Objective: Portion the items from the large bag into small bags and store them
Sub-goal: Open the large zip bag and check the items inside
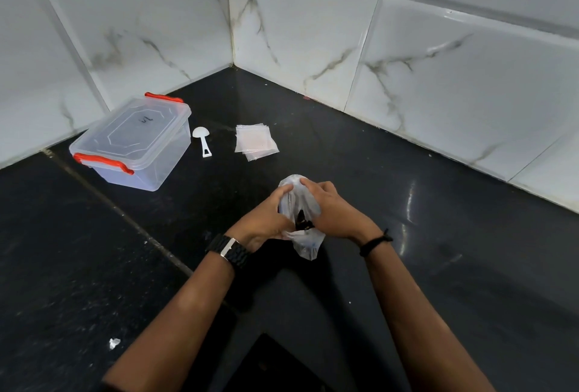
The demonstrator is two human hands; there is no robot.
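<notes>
A large clear plastic bag (pixel 300 203) with something dark inside stands on the black counter (pixel 407 266) in front of me. My left hand (pixel 264 219) grips its left side and my right hand (pixel 332 210) grips its right side, fingers curled over the top. A stack of small clear bags (pixel 255 142) lies flat farther back. A white plastic scoop (pixel 202 141) lies bowl-down to their left. A clear lidded box (pixel 134 144) with orange clips sits shut at the far left.
White marble-look tiled walls (pixel 407 63) meet in a corner behind the counter. A small white scrap (pixel 114 343) lies on the counter near the front left. A seam (pixel 125 216) runs diagonally across the counter's left part.
</notes>
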